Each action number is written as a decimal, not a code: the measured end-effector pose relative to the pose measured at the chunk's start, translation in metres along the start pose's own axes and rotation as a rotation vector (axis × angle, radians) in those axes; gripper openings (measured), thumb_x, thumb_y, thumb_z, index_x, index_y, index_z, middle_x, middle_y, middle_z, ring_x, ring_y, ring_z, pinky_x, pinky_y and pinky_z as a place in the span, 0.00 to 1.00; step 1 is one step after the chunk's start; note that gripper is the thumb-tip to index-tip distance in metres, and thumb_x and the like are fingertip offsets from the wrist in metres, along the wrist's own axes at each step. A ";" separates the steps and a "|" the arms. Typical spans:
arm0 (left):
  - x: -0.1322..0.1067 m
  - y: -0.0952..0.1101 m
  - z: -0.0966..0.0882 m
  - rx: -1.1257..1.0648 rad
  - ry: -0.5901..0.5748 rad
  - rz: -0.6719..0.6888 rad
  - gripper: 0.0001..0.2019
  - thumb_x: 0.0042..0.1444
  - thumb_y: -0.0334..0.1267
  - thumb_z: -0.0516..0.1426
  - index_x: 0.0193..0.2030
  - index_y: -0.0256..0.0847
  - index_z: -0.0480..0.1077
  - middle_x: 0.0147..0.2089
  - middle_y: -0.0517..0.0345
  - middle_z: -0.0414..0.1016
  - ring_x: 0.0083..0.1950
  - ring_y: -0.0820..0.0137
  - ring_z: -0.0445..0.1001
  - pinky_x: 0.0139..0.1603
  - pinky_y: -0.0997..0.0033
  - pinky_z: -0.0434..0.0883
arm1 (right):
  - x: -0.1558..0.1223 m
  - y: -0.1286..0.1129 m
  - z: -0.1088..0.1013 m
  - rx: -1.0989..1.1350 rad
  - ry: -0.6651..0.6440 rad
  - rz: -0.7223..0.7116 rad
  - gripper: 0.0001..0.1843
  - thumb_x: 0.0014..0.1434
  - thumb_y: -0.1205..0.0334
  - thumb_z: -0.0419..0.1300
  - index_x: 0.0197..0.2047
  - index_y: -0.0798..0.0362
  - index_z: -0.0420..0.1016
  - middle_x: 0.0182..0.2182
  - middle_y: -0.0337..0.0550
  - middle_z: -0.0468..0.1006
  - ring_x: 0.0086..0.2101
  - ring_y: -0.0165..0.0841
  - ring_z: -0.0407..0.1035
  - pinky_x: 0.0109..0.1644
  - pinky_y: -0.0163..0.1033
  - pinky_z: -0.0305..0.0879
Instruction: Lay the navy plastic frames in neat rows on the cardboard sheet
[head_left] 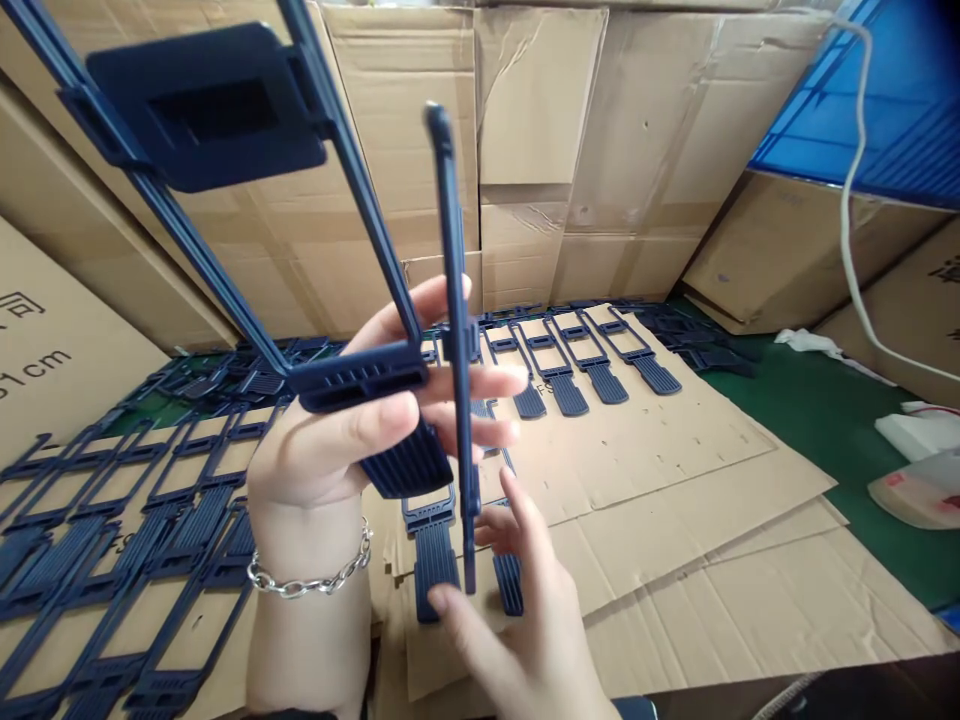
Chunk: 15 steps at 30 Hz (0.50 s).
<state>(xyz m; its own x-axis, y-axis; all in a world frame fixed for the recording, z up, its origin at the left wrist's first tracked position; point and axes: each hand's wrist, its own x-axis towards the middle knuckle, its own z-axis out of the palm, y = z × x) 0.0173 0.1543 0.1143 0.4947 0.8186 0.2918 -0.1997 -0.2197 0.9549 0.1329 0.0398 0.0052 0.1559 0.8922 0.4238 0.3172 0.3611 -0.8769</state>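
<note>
Here we hold two dark blue ribbed plastic frame pieces upright above the cardboard sheet [675, 470], our left hand [337, 450] clamped around the flat one [225, 120], our right hand [517, 620] pinching the edge-on one [454, 300], best aligned squarely, while four more [585, 360] lie behind.

A packing workshop: stacked cardboard boxes [532, 150] wall in rows of identical navy plastic parts [577, 360].
</note>
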 end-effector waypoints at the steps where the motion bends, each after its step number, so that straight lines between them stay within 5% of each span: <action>1: -0.002 -0.001 -0.001 0.005 -0.055 -0.017 0.33 0.40 0.51 0.64 0.55 0.62 0.60 0.39 0.56 0.74 0.31 0.56 0.75 0.25 0.58 0.76 | 0.002 -0.002 0.000 0.039 0.004 0.006 0.34 0.55 0.64 0.55 0.63 0.47 0.46 0.44 0.41 0.68 0.40 0.29 0.65 0.44 0.33 0.65; 4: -0.004 -0.003 -0.003 0.066 -0.167 -0.016 0.34 0.44 0.52 0.62 0.58 0.65 0.55 0.47 0.55 0.72 0.39 0.54 0.75 0.31 0.53 0.76 | 0.005 -0.003 -0.004 0.103 -0.030 0.026 0.18 0.58 0.68 0.49 0.52 0.50 0.63 0.38 0.39 0.71 0.36 0.27 0.66 0.41 0.31 0.65; 6: -0.005 -0.004 -0.005 0.173 -0.108 0.004 0.35 0.42 0.53 0.62 0.58 0.61 0.56 0.46 0.52 0.72 0.38 0.55 0.75 0.30 0.56 0.75 | 0.003 0.001 -0.011 0.143 -0.003 0.122 0.12 0.61 0.66 0.47 0.45 0.52 0.67 0.33 0.40 0.72 0.32 0.27 0.67 0.37 0.31 0.65; 12: 0.000 0.002 -0.011 0.143 0.084 0.084 0.32 0.43 0.47 0.64 0.57 0.54 0.60 0.30 0.54 0.72 0.25 0.64 0.71 0.21 0.65 0.70 | -0.009 0.017 -0.054 0.474 0.387 0.500 0.13 0.60 0.53 0.52 0.38 0.56 0.64 0.25 0.42 0.70 0.24 0.29 0.64 0.27 0.32 0.63; 15: 0.006 0.006 -0.012 0.056 0.150 0.184 0.26 0.47 0.44 0.62 0.55 0.54 0.63 0.24 0.59 0.66 0.20 0.74 0.63 0.17 0.74 0.62 | -0.018 0.021 -0.079 0.501 0.462 0.739 0.18 0.53 0.51 0.59 0.41 0.56 0.64 0.21 0.40 0.66 0.21 0.27 0.59 0.19 0.28 0.54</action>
<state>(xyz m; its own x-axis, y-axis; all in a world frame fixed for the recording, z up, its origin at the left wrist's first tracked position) 0.0088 0.1636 0.1215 0.3222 0.8307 0.4540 -0.2260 -0.3982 0.8890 0.2107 0.0096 -0.0025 0.5364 0.7841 -0.3122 -0.4191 -0.0735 -0.9049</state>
